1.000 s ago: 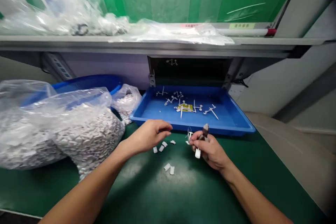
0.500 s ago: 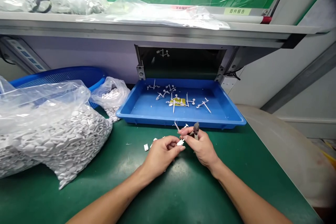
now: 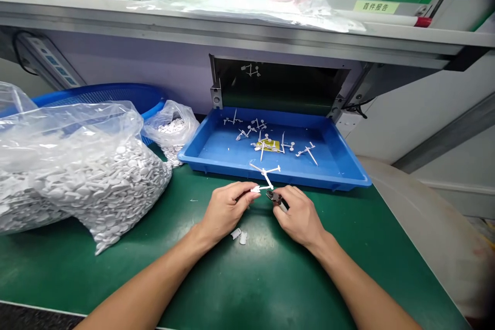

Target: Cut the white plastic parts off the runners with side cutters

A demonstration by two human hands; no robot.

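Note:
My left hand [image 3: 228, 207] pinches a small white plastic part at one end of a branched white sprue [image 3: 266, 175], which sticks up in front of the tray. In my right hand [image 3: 301, 214] is a pair of cutting nippers [image 3: 276, 199], its dark jaws close to the sprue's lower joint. Whether the jaws touch the plastic I cannot tell. Two loose white pieces [image 3: 240, 235] lie on the green tabletop below my left hand. Beyond both hands, a blue tray [image 3: 209, 157] holds several more white sprues [image 3: 307, 153] and a yellow item [image 3: 273, 145].
Clear bags full of white parts [image 3: 112, 180] stand on the left, with a smaller bag [image 3: 174, 129] and a blue basket [image 3: 116, 92] behind. Above the tray is a dark conveyor opening [image 3: 278, 87]. A metal shelf [image 3: 232, 28] with plastic bags runs overhead.
My hands have moved slightly apart. The sprue now shows in full from my left hand's pinch, and the nippers have tilted down toward it. The view has shifted.

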